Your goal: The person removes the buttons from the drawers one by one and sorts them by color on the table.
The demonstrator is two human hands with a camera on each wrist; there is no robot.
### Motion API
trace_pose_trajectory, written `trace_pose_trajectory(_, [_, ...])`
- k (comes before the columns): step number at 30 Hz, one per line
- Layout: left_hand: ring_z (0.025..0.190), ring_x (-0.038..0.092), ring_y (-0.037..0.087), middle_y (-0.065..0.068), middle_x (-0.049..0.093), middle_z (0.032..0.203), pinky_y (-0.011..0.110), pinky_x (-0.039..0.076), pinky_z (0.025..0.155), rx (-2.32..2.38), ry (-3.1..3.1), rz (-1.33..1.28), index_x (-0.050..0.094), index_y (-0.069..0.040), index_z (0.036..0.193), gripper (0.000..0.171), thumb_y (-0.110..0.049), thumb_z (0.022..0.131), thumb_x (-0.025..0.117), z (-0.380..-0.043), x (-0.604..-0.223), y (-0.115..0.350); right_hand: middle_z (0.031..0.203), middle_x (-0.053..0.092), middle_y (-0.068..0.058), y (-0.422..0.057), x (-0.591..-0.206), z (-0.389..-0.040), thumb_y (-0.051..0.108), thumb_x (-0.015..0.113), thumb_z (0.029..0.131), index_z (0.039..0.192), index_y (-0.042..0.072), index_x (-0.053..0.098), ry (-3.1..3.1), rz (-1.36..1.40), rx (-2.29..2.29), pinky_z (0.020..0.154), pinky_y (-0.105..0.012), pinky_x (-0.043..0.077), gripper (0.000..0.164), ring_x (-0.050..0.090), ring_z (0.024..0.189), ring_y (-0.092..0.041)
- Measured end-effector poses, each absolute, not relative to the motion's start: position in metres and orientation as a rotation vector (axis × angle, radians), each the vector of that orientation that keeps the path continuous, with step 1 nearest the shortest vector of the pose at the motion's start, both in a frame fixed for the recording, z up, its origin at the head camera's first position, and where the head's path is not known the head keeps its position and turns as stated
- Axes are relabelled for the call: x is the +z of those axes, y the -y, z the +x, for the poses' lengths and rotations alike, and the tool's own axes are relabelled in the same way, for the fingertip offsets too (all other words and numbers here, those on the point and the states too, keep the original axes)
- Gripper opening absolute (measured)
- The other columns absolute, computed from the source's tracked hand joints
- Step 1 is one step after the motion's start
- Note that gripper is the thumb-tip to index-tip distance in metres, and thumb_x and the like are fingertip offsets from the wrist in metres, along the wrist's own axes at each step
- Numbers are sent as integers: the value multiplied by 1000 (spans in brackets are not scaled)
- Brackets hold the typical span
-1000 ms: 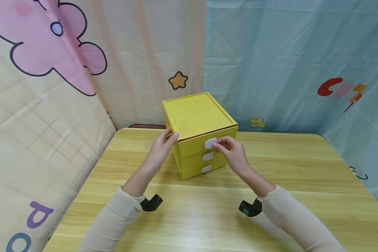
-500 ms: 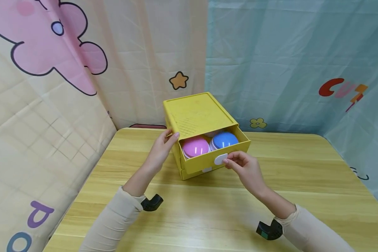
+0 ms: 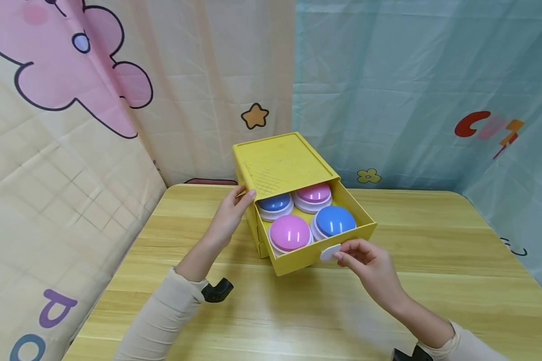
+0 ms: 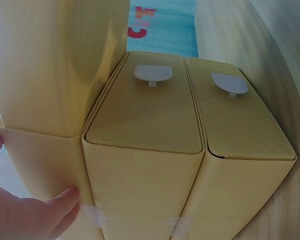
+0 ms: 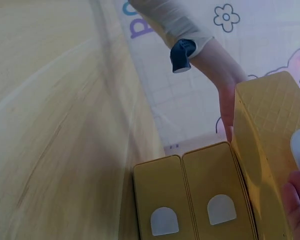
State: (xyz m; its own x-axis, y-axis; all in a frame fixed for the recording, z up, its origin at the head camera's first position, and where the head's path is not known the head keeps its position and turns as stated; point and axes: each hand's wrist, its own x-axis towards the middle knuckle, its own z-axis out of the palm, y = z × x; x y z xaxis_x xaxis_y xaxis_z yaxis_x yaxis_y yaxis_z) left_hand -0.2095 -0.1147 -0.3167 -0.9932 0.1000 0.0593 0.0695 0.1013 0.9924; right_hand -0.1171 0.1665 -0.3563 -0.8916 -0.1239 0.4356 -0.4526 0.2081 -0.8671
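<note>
A yellow drawer box (image 3: 284, 163) stands on the table, its top drawer (image 3: 293, 261) pulled well out. My right hand (image 3: 375, 271) pinches the white tab (image 3: 329, 252) on that drawer's front between thumb and fingers. At the box's upper left front corner, my left hand (image 3: 228, 213) rests against the side with fingers fairly straight. Round domes on white bases lie in the drawer: pink (image 3: 290, 233) and blue (image 3: 335, 220) in front, blue (image 3: 274, 202) and pink (image 3: 314, 192) behind, partly under the box top. In the left wrist view, two lower drawers (image 4: 145, 115) are closed.
The wooden table (image 3: 433, 250) spreads out on both sides of the box. Behind it hangs a printed curtain (image 3: 185, 100), close to the table's back edge. A black wrist camera (image 3: 218, 291) sits below my left hand.
My right hand has drawn the top drawer from closed to far out, toward me and to the right, uncovering the pink and blue domes. The left hand has stayed at the box corner.
</note>
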Motion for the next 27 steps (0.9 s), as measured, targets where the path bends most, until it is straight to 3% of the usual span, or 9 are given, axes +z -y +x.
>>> trace_pose_trajectory(10, [122, 36, 25, 16, 34, 136, 40, 26, 101, 2088, -2298, 218, 23, 1, 139, 66, -35, 91, 51, -211, -317, 115, 73, 59, -13, -178, -364, -94, -6, 67, 75, 84, 0, 61, 2156, 574, 1720, 61, -25, 51, 12, 60, 64, -14])
trace_pose_trajectory(18, [121, 36, 25, 16, 34, 135, 40, 26, 101, 2089, -2294, 234, 23, 1, 139, 66, -35, 92, 51, -210, -317, 116, 75, 62, -5, -184, -369, -83, -24, 59, 70, 85, -1, 61, 2045, 687, 1772, 61, -22, 50, 28, 61, 66, -12])
trace_pose_trajectory(27, [119, 39, 25, 17, 39, 131, 41, 26, 100, 2086, -2293, 226, 24, 0, 139, 64, -34, 92, 51, -211, -319, 117, 74, 63, -7, -186, -379, -77, -23, 60, 70, 85, -1, 61, 2056, 674, 1778, 62, -21, 49, 27, 61, 67, -11])
